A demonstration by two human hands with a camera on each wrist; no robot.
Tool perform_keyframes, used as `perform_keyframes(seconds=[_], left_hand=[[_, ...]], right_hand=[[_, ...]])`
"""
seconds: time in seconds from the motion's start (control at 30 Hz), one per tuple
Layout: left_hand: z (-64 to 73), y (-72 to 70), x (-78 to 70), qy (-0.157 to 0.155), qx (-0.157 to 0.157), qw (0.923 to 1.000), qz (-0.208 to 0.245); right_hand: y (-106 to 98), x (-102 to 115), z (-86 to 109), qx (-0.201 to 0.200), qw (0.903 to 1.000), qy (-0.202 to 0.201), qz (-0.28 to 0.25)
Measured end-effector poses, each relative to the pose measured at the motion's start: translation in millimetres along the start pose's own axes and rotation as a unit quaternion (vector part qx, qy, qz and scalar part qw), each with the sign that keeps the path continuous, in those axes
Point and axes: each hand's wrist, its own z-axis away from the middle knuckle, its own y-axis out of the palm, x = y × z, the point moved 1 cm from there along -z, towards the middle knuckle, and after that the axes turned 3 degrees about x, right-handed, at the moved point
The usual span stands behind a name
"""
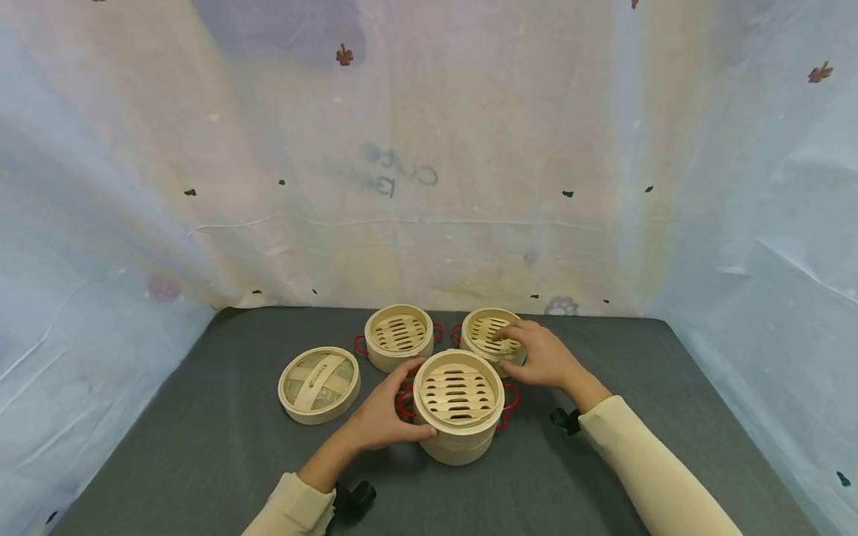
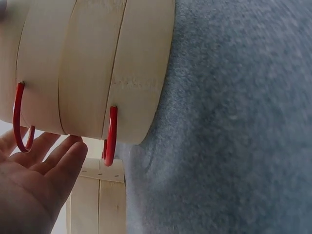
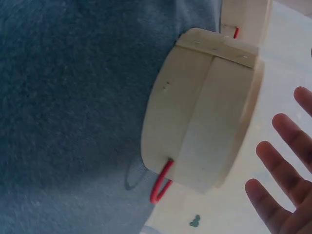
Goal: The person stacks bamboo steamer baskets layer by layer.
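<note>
Two bamboo steamer baskets stand stacked at the front, the slatted floor of the top basket (image 1: 459,392) facing up. My left hand (image 1: 383,418) grips this stack at its left side, thumb at the front and fingers round behind. Red loop handles (image 2: 111,136) stick out by those fingers in the left wrist view. Over the right edge of the rear right steamer basket (image 1: 484,331) hovers my right hand (image 1: 548,356), its fingers spread. The right wrist view has these fingers (image 3: 290,139) apart from that basket's wall (image 3: 204,112).
Behind the stack, to the left, stands another steamer basket (image 1: 400,333) with red handles. A woven bamboo lid (image 1: 320,383) with a strap handle lies on the dark grey table (image 1: 221,447) at left. A pale printed sheet (image 1: 469,149) hangs along the back and sides.
</note>
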Motion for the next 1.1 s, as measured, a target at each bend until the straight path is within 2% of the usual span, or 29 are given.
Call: perform_keyframes(seconds=[0.33,0.83,1.1], left_hand=[[-1.9,0.3,2.3,0.009,0.007,0.9998,0.016],[-3.8,1.8,-1.1,0.019,0.016,0.998,0.058],[-4.8,2.1,1.3,0.019,0.019,0.9974,0.067]], right_hand=[[19,-8,-6.3,0.008,0.9997,-0.016,-0.016],[26,-10,-9.8,0.022,0.9992,0.017,0.028],[29,-10,-11.6,0.018,0.9988,0.02,0.04]])
